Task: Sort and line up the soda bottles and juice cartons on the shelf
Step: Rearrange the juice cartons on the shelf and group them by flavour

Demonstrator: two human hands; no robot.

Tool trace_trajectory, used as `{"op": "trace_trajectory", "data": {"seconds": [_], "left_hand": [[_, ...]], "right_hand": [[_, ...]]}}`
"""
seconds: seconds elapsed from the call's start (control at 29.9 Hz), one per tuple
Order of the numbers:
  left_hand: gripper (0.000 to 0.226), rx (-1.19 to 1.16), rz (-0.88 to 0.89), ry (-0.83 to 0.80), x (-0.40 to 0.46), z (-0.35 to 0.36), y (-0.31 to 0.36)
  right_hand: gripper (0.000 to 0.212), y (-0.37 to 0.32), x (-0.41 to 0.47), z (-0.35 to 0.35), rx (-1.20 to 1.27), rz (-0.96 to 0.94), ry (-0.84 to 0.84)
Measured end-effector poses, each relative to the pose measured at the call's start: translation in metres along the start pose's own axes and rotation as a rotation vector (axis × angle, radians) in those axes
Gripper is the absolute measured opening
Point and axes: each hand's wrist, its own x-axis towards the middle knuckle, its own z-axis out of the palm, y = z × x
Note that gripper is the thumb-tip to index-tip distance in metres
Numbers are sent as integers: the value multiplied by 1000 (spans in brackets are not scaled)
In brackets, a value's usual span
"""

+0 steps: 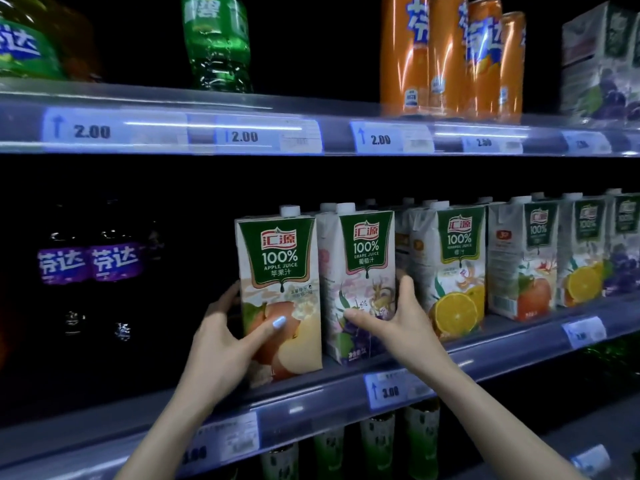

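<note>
A shop: stocked drink shelves (311, 403) with price tags (388, 389)

Price tags (244, 136) reading 2.00 line the upper shelf rail (332, 147); another tag (389, 390) reads 3.00.

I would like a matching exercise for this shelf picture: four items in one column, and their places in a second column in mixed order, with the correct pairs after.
Items
1. apple juice carton
2. grape juice carton
3. orange cans
4. purple-label bottles

Places
A. upper shelf, right of the green bottle
B. middle shelf, far left, in the dark
C. middle shelf, gripped by the left hand
D. middle shelf, with the right hand around it

Pairs: 1-C, 2-D, 3-A, 4-B
</note>
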Motion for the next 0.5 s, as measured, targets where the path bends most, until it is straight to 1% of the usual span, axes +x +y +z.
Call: {"op": "trace_trajectory", "data": {"seconds": [0.07,0.1,0.17,0.3,0.37,0.47,0.5], "left_hand": [[54,-16,-25,12,-1,2,2],[49,-25,-37,15,-1,3,4],[41,-25,-43,22,-3,6,8],[35,-4,-70,52,-9,10,13],[33,-3,-96,76,-12,12,17],[33,0,-125,109,-16,16,23],[33,10,-128,124,-18,17,25]], "right_hand": [[70,1,4,-4,85,9,-62],[73,1,7,-6,107,20,-87],[76,4,12,-9,115,35,-127],[73,11,17,-14,132,34,-178],[64,13,19,-17,147,27,-196],[42,19,30,-18,149,6,-261],[40,18,32,-19,149,11,-286]]}}
